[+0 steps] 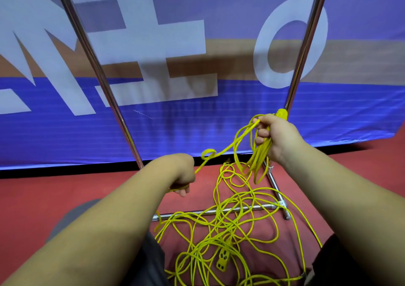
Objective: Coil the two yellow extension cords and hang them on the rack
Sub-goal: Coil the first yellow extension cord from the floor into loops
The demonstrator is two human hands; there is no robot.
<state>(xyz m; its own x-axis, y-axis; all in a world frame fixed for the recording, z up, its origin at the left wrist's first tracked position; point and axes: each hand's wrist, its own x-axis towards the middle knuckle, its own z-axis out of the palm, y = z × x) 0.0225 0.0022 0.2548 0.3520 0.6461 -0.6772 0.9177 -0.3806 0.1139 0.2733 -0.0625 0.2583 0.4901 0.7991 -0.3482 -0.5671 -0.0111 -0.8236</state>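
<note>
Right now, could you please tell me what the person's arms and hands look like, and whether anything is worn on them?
The left forearm and right forearm are bare right to the frame's edge, with no sleeve in view. The left hand and right hand are ungloved, and no watch, bracelet or ring shows on either.

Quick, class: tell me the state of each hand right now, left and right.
Left hand: closed, gripping a single strand of yellow cord.
Right hand: closed, holding a bundle of coiled loops of that cord.
</note>
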